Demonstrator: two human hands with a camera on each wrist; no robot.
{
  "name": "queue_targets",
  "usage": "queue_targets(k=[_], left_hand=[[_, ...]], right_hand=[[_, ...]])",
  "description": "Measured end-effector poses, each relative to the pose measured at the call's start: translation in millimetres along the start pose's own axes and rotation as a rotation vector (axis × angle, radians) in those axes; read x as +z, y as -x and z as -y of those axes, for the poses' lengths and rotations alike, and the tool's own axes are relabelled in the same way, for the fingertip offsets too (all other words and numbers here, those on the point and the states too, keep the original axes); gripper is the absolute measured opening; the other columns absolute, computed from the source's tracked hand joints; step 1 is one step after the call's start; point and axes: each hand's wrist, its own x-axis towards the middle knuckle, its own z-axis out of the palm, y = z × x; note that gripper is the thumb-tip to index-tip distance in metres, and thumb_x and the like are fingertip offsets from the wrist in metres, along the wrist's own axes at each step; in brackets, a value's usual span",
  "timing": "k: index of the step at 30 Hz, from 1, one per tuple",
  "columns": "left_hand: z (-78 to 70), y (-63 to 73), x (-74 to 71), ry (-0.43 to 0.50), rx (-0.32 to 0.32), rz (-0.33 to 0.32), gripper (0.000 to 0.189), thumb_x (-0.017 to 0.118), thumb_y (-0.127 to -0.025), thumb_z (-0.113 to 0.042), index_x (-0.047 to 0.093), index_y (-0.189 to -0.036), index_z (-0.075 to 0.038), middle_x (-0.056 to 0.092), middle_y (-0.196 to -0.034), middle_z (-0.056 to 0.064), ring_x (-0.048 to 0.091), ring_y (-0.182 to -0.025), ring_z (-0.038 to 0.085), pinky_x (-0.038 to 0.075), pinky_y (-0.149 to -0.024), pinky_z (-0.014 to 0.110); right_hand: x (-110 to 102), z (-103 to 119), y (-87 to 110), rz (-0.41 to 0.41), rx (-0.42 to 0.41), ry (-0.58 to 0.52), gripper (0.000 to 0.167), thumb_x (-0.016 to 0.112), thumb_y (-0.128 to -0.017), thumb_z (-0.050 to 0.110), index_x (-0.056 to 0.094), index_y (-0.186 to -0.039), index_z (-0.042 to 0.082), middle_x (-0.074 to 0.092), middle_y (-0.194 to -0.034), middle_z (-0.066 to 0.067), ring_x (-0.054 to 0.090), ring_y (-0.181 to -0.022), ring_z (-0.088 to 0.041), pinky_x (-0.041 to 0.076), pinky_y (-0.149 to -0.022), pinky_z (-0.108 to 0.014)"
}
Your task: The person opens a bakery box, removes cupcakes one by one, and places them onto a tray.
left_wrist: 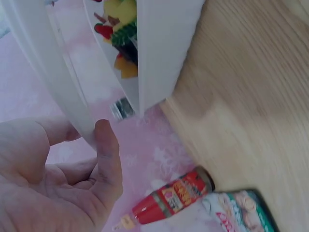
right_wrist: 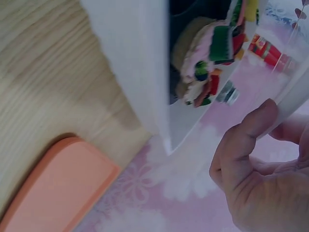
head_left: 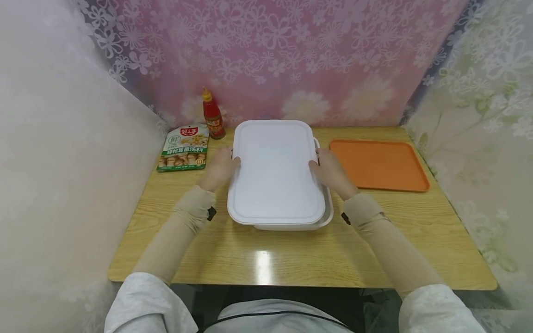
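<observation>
A white rectangular lid (head_left: 276, 171) is held over a white box (head_left: 329, 210), slightly shifted to the left of it. My left hand (head_left: 219, 169) pinches the lid's left edge between thumb and fingers, while my right hand (head_left: 331, 173) grips its right edge. Both wrist views show a gap between lid and box. Through that gap, the left wrist view reveals yellow, red and green pieces (left_wrist: 123, 29); the right wrist view adds a tan and pink thing (right_wrist: 195, 48) with dark blue material around it. From the head, the lid hides these contents.
At the back left stand a red sauce bottle (head_left: 213, 115) with a yellow cap and, beside it, a green-and-white food pouch (head_left: 183, 148) lying flat. An orange tray (head_left: 379, 165) lies on the right. Behind the box shows a small silvery object (left_wrist: 121, 108). Patterned cloth walls (head_left: 291, 60) enclose the wooden table (head_left: 291, 259).
</observation>
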Motion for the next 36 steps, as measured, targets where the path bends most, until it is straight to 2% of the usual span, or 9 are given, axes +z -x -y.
queue_targets(k=[5, 9, 13, 15, 21, 26, 29, 33, 36], left_hand=[[4.6, 10.2, -17.5, -0.035, -0.03, 0.001, 0.055, 0.048, -0.108, -0.023, 0.045, -0.154, 0.004, 0.055, -0.154, 0.024, 0.055, -0.14, 0.039, 0.049, -0.114, 0.053], [13.6, 14.0, -27.4, -0.071, -0.032, -0.015, 0.052, 0.048, -0.107, -0.023, 0.049, -0.151, 0.004, 0.057, -0.149, 0.026, 0.056, -0.137, 0.04, 0.051, -0.111, 0.054], [25.3, 17.5, -38.0, -0.071, -0.052, -0.01, 0.048, 0.048, -0.107, -0.022, 0.053, -0.146, 0.004, 0.058, -0.144, 0.027, 0.057, -0.132, 0.041, 0.053, -0.106, 0.055], [30.8, 19.5, -43.6, -0.07, -0.061, -0.003, 0.048, 0.048, -0.107, -0.021, 0.051, -0.147, 0.005, 0.057, -0.146, 0.027, 0.056, -0.133, 0.041, 0.053, -0.107, 0.055], [46.3, 23.7, -56.1, -0.121, -0.053, -0.037, 0.048, 0.046, -0.105, -0.017, 0.052, -0.147, 0.006, 0.059, -0.145, 0.028, 0.06, -0.131, 0.041, 0.053, -0.106, 0.055], [58.6, 27.7, -65.4, -0.157, -0.084, -0.039, 0.043, 0.044, -0.105, -0.016, 0.055, -0.14, 0.006, 0.063, -0.136, 0.028, 0.063, -0.117, 0.038, 0.055, -0.096, 0.052], [64.9, 30.3, -70.0, -0.175, -0.12, -0.024, 0.039, 0.043, -0.106, -0.017, 0.057, -0.135, 0.005, 0.065, -0.128, 0.026, 0.063, -0.103, 0.036, 0.056, -0.083, 0.048], [75.4, 32.4, -75.2, -0.219, -0.146, -0.014, 0.037, 0.043, -0.107, -0.018, 0.057, -0.132, 0.004, 0.065, -0.122, 0.025, 0.062, -0.092, 0.035, 0.052, -0.074, 0.046], [85.7, 34.0, -78.2, -0.235, -0.14, -0.019, 0.035, 0.043, -0.107, -0.017, 0.057, -0.13, 0.006, 0.065, -0.121, 0.027, 0.061, -0.092, 0.035, 0.052, -0.075, 0.046]], right_hand=[[4.3, 15.1, -4.4, -0.023, -0.071, -0.004, 0.049, 0.053, -0.106, 0.018, 0.048, -0.149, -0.004, 0.068, -0.121, -0.031, 0.068, -0.108, -0.041, 0.058, -0.093, -0.055], [8.0, 28.5, -7.5, -0.011, -0.084, -0.021, 0.051, 0.055, -0.106, 0.017, 0.047, -0.152, -0.002, 0.067, -0.11, -0.027, 0.064, -0.091, -0.036, 0.057, -0.081, -0.05], [13.3, 43.7, -11.8, 0.022, -0.075, -0.032, 0.055, 0.056, -0.107, 0.02, 0.043, -0.156, -0.001, 0.061, -0.14, -0.024, 0.065, -0.118, -0.037, 0.057, -0.102, -0.053], [17.0, 50.6, -14.3, 0.03, -0.072, -0.031, 0.053, 0.057, -0.107, 0.021, 0.045, -0.154, -0.001, 0.06, -0.144, -0.023, 0.064, -0.124, -0.036, 0.056, -0.105, -0.053], [28.8, 68.3, -19.8, 0.042, -0.074, 0.0, 0.048, 0.059, -0.106, 0.023, 0.051, -0.147, -0.001, 0.063, -0.137, -0.022, 0.065, -0.121, -0.036, 0.057, -0.102, -0.052], [41.8, 81.5, -22.8, 0.074, -0.079, 0.021, 0.065, 0.06, -0.105, 0.025, 0.036, -0.159, -0.002, 0.051, -0.15, -0.03, 0.053, -0.138, -0.043, 0.047, -0.113, -0.057], [50.7, 88.0, -23.3, 0.093, -0.094, 0.045, 0.071, 0.061, -0.105, 0.026, 0.029, -0.163, -0.001, 0.047, -0.15, -0.032, 0.051, -0.136, -0.044, 0.048, -0.112, -0.058], [61.8, 98.4, -21.7, 0.095, -0.12, 0.063, 0.067, 0.065, -0.104, 0.024, 0.034, -0.158, 0.0, 0.052, -0.144, -0.03, 0.054, -0.131, -0.041, 0.05, -0.108, -0.057], [68.8, 107.9, -19.4, 0.108, -0.136, 0.05, 0.069, 0.067, -0.103, 0.021, 0.033, -0.159, -0.001, 0.051, -0.147, -0.029, 0.05, -0.137, -0.041, 0.046, -0.115, -0.056]])
